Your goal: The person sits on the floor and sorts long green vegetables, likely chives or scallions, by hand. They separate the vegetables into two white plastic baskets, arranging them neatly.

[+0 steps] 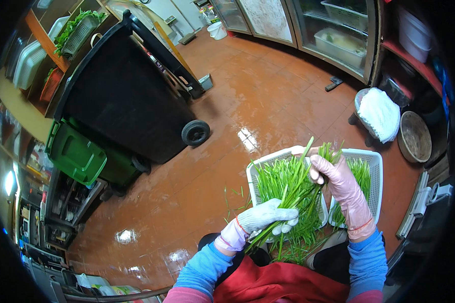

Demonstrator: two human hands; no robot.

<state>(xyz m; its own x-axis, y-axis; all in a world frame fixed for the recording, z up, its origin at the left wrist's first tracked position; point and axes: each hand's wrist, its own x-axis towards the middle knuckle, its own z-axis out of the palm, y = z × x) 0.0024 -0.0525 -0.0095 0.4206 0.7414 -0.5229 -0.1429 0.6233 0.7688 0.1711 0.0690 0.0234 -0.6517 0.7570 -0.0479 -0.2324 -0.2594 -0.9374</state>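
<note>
My left hand (pixel 267 219), in a white knit glove over a thin plastic one, grips a bunch of long green stalks (pixel 291 191), which look like garlic chives. My right hand (pixel 341 181), in a pink disposable glove, closes around a smaller tuft of stalks (pixel 328 151) just beyond. Beneath both hands is a white perforated plastic basket (pixel 249 177) filled with upright cut greens (pixel 275 172). A second white basket (pixel 379 180), also holding greens (pixel 360 172), stands to its right. More loose stalks (pixel 301 242) lie between my feet, partly hidden by my hands.
Wet-looking reddish tiles (pixel 212 178) cover the floor. A large black wheeled bin (pixel 125 98) and a green bin (pixel 77 155) stand at left. At right are a stool topped with white cloth (pixel 379 113) and a basin (pixel 415 136). A glass-fronted cabinet (pixel 335 38) lines the back.
</note>
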